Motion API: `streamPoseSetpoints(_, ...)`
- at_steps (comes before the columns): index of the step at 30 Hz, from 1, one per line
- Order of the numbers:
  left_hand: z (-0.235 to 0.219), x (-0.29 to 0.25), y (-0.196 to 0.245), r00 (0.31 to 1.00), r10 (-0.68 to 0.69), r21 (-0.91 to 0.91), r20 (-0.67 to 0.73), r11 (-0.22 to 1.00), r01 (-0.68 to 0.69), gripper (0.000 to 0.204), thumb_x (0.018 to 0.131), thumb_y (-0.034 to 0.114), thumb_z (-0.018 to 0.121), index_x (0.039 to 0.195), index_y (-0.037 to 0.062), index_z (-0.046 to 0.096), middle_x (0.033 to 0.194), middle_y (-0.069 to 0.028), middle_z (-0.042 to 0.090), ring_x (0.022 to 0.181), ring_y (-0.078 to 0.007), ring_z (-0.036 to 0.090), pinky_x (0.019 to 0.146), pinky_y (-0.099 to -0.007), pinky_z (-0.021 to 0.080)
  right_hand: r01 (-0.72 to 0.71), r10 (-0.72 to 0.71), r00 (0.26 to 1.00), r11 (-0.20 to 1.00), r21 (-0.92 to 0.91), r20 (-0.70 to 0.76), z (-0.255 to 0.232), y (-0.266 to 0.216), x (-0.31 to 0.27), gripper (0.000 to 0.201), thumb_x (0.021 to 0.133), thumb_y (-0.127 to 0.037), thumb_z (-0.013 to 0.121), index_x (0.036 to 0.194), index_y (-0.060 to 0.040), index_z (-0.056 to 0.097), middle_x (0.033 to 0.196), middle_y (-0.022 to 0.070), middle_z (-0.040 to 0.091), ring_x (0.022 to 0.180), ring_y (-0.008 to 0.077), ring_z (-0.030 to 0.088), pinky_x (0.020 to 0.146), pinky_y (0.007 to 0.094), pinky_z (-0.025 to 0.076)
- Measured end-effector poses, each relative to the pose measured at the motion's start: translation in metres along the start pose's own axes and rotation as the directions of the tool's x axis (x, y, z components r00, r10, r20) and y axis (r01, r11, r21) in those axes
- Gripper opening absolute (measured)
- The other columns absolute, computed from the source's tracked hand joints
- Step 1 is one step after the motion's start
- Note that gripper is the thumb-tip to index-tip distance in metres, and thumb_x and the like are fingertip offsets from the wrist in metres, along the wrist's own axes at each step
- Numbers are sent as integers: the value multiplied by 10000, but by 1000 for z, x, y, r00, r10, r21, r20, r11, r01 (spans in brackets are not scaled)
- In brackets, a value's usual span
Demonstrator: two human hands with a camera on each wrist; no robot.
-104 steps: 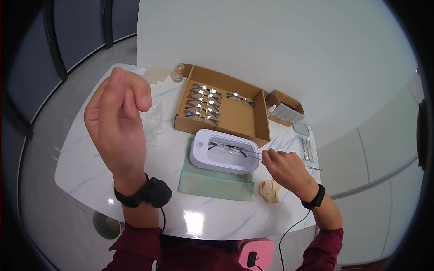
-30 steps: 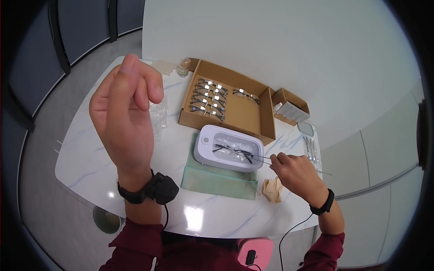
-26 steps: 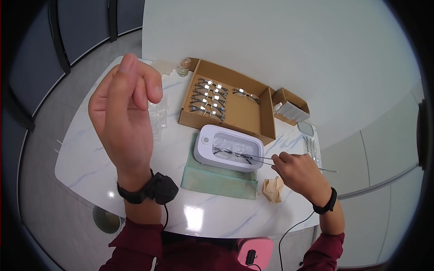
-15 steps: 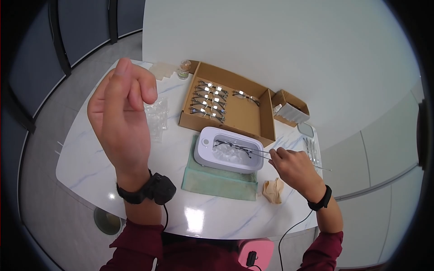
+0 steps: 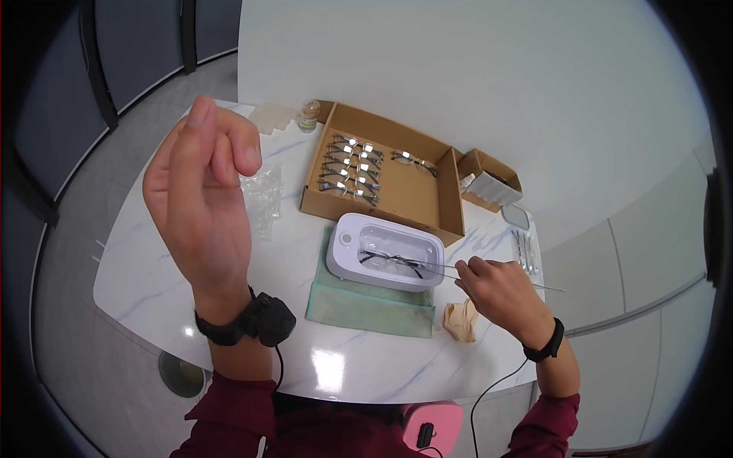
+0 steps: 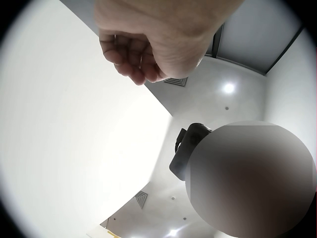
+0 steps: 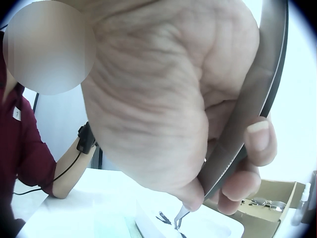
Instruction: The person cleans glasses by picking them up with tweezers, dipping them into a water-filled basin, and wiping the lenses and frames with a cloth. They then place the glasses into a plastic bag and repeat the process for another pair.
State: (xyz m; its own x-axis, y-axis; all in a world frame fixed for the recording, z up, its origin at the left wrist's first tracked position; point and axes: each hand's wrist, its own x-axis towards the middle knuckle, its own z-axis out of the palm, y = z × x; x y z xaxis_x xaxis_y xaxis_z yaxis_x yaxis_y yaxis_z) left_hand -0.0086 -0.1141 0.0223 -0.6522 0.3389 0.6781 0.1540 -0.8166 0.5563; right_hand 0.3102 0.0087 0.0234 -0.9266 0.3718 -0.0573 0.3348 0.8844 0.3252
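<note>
My right hand (image 5: 498,292) grips a pair of long metal tweezers (image 7: 237,136) at the right end of a small white ultrasonic cleaner (image 5: 343,263). The tweezers' tips reach into its tank, at the right part of dark-framed glasses (image 5: 393,259) lying in rippled water. In the right wrist view the tweezers run between thumb and fingers, with the tips down at the tank. My left hand (image 5: 202,198) is raised over the table's left side, palm towards me. Its fingers curl loosely with nothing in them, as the left wrist view also shows.
Behind the cleaner stands a cardboard tray (image 5: 412,200) with several glasses. A green cloth (image 5: 370,314) lies under the cleaner, a crumpled tan cloth (image 5: 460,320) to its right. Clear plastic bags (image 5: 263,200), a glass jar (image 5: 308,116) and a small box (image 5: 489,179) stand or lie around.
The glasses have shifted back and forth in the tank with the tweezers; since half a second ago they moved towards the near side. The right hand moved slightly; the left hand stays raised.
</note>
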Motion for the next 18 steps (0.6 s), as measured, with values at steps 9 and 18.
streamPoseSetpoints(9, -1, 1, 0, 1000, -1, -7, 0, 1000, 1, 414, 1026, 189, 457, 629, 85, 408, 668, -79, 527, 655, -109, 461, 671, -256, 367, -4, 1, 1000, 995, -99, -27, 14, 2, 7, 107, 845, -87, 632, 908, -9, 598, 742, 67, 565, 648, 202, 645, 537, 325, 513)
streamPoseSetpoints(18, -2, 0, 0, 1000, -3, -2, -2, 1000, 3, 418, 1024, 204, 462, 627, 86, 412, 665, -83, 532, 650, -113, 468, 674, -258, 371, -17, 16, 999, 1000, 7, 38, -9, -2, 2, 152, 872, -145, 667, 891, -12, 598, 762, 76, 580, 671, 228, 663, 556, 347, 520)
